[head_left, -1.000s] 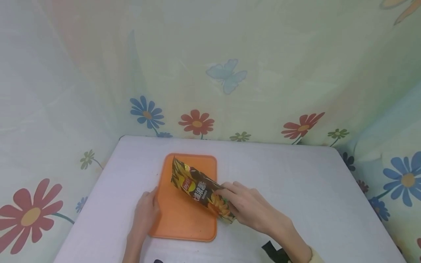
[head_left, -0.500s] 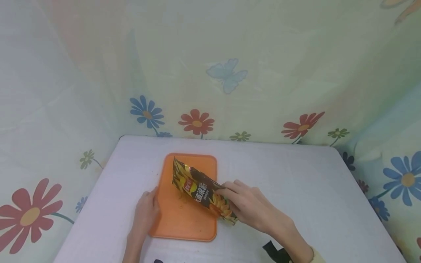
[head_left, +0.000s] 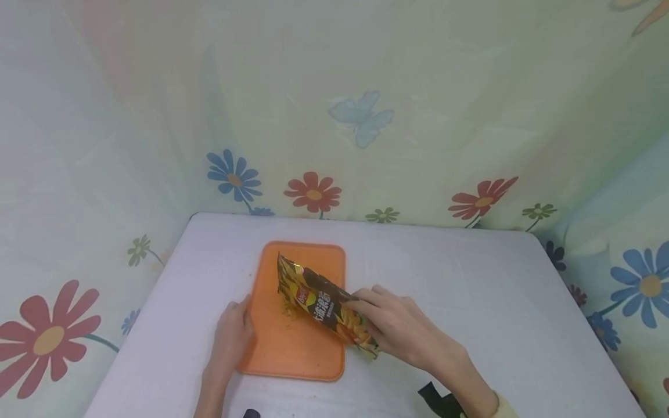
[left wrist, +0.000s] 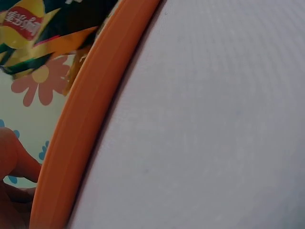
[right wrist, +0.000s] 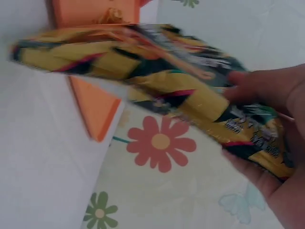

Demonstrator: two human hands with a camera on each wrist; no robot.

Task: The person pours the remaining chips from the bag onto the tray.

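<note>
Pale sheeting [head_left: 444,98] printed with flowers and a blue butterfly [head_left: 362,118] hangs behind and along both sides of a white-covered desk [head_left: 460,273], where a person works with two bare hands. At far left, a large red flower [head_left: 49,339] with a yellow centre decorates the side panel. Next comes the left hand [head_left: 232,337], its grip closed on the left edge of an orange tray [head_left: 292,363], the thumb against the rim as the left wrist view shows. Below, a small dark object [head_left: 252,413], too cropped to identify, pokes in at the bottom edge. The tray lies flat on the desk, left of centre, with yellow bits [head_left: 288,309] scattered on its upper middle. Just above them is the left end of a black-and-yellow Lay's bag [head_left: 319,299], tilted diagonally across the tray, its right end reaching past the tray's right edge. The right hand [head_left: 389,319] has the bag in a closed grip near that right end, thumb on one face and fingers round the other in the right wrist view. Under the right forearm lies a black strip [head_left: 438,400], beside a pale yellow sleeve [head_left: 504,407]. At far right, a blue flower [head_left: 650,285] marks the other panel.
</note>
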